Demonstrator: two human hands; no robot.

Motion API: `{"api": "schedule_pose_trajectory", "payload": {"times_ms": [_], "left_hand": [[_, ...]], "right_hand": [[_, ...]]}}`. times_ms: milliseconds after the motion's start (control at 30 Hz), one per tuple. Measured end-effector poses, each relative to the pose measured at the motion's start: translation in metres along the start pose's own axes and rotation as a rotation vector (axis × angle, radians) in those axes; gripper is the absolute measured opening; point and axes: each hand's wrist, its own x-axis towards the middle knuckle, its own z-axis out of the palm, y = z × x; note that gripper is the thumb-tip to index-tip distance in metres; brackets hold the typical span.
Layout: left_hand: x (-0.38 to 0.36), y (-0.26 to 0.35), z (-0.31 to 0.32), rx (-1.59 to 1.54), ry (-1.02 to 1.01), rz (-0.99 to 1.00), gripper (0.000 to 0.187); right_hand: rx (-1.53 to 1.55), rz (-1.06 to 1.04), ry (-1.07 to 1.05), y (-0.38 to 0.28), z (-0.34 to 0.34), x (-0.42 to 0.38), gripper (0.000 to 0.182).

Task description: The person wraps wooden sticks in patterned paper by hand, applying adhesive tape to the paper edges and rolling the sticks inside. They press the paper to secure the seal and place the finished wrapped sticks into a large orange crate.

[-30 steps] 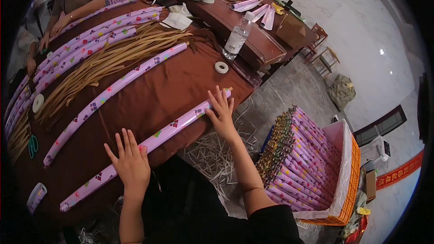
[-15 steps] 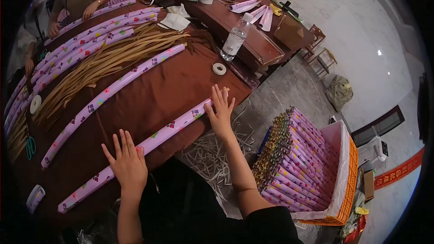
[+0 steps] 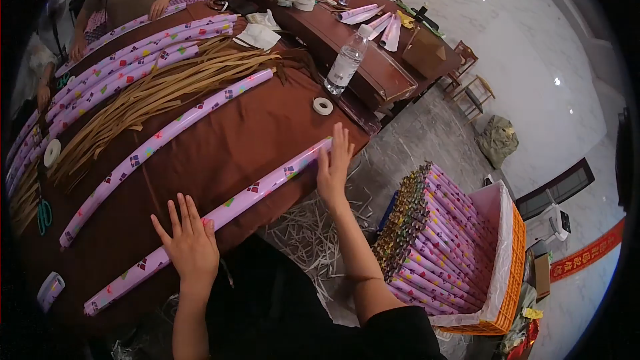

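Note:
A long lilac tube (image 3: 257, 189) wrapped in patterned film lies slantwise along the near edge of the table, under both of my hands. My left hand (image 3: 190, 245) rests flat on its lower half, fingers stretched out and slightly apart. At the upper right end, my right hand (image 3: 335, 170) stands edge-on with straight fingers, its palm against the tube's tip. A second lilac tube (image 3: 157, 137) lies farther in, bowed in this view. Behind that is a heap of long tan strips (image 3: 147, 103). A short lilac roll (image 3: 51, 292) sits at lower left.
A tape roll (image 3: 323, 106) and a water bottle (image 3: 345, 63) stand near the far right corner. Green-handled scissors (image 3: 44, 217) lie at left. An orange crate (image 3: 515, 277) on the right holds many lilac tubes (image 3: 443, 247). Across the table, a person's hand (image 3: 160, 7) touches another tube.
My right hand has turned from palm-down with spread fingers to edge-on at the tube's end, fingers closer together. My left hand stays put. The person opposite has shifted a hand.

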Motion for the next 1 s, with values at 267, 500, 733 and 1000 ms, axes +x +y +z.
{"api": "schedule_pose_trajectory", "payload": {"times_ms": [267, 500, 733, 1000], "left_hand": [[-0.002, -0.001, 0.000, 0.025, -0.005, 0.013, 0.053], [-0.002, 0.000, 0.001, 0.034, 0.000, 0.010, 0.054], [-0.003, 0.000, 0.000, 0.049, 0.001, 0.023, 0.055], [-0.002, 0.001, 0.000, 0.037, 0.000, 0.008, 0.054]], "right_hand": [[-0.286, -0.427, -0.437, -0.017, -0.009, -0.017, 0.065], [-0.175, -0.007, 0.039, 0.086, -0.031, 0.000, 0.051], [0.174, 0.023, 0.142, 0.053, -0.021, 0.004, 0.025], [0.016, 0.015, 0.194, 0.054, -0.017, 0.007, 0.019]]}}
